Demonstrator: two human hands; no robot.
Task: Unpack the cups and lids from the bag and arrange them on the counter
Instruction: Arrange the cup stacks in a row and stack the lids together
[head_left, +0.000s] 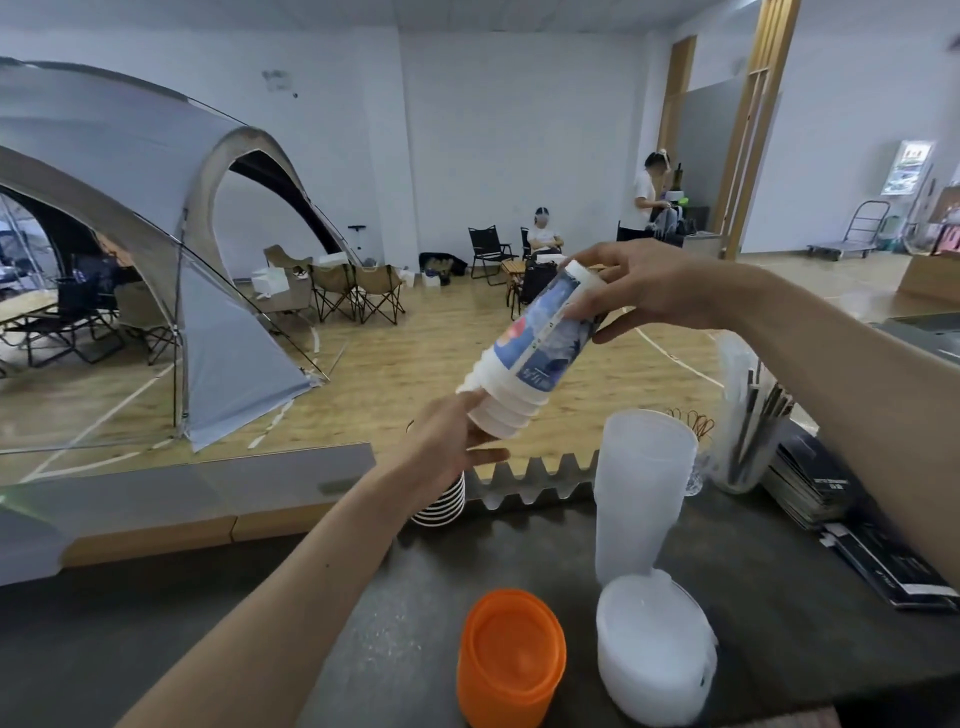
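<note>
A tilted stack of blue-printed paper cups (537, 348) hangs in the air above the dark counter (363, 623). My right hand (649, 286) grips its upper end. My left hand (452, 441) touches the white rims at its lower end, fingers mostly straight. Behind my left wrist a stack of striped paper cups (444, 501) stands on the counter. A tall stack of frosted plastic cups (641, 488) stands upright at centre right. In front of it lie a stack of clear lids (654, 654) and a stack of orange lids (511, 657).
A jagged metal rail (535, 480) runs along the counter's back edge. A clear holder with straws (748, 415) and dark booklets (831, 499) stand at right. Beyond the counter lie a wooden floor, a grey tent (130, 234), folding chairs and two people.
</note>
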